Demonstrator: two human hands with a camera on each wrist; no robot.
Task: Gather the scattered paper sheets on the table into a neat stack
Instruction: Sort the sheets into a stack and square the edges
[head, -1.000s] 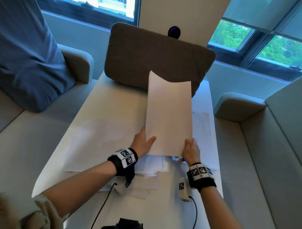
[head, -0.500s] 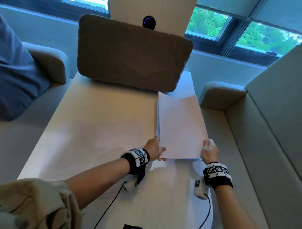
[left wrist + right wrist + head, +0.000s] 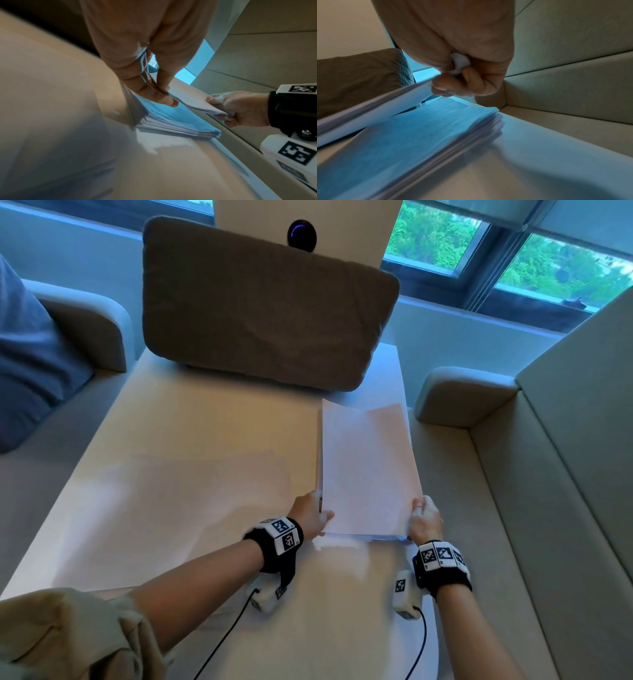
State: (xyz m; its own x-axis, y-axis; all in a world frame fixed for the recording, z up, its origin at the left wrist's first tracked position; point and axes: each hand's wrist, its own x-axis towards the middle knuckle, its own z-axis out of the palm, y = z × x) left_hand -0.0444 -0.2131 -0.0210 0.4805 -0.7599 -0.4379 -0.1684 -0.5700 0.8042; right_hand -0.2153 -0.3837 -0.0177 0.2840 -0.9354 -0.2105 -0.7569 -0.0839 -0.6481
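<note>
In the head view, right of centre, the left hand (image 3: 310,517) and right hand (image 3: 424,520) pinch the near corners of the sheets (image 3: 368,470) over the table (image 3: 191,422). In the left wrist view, the stack (image 3: 171,121) lies below them at centre. In the right wrist view, curled fingers (image 3: 453,83) grip the paper at upper centre.

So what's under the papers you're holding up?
A pile of paper lies on the table under the held sheets, with a gap between. The pile hides what lies beneath it.
</note>
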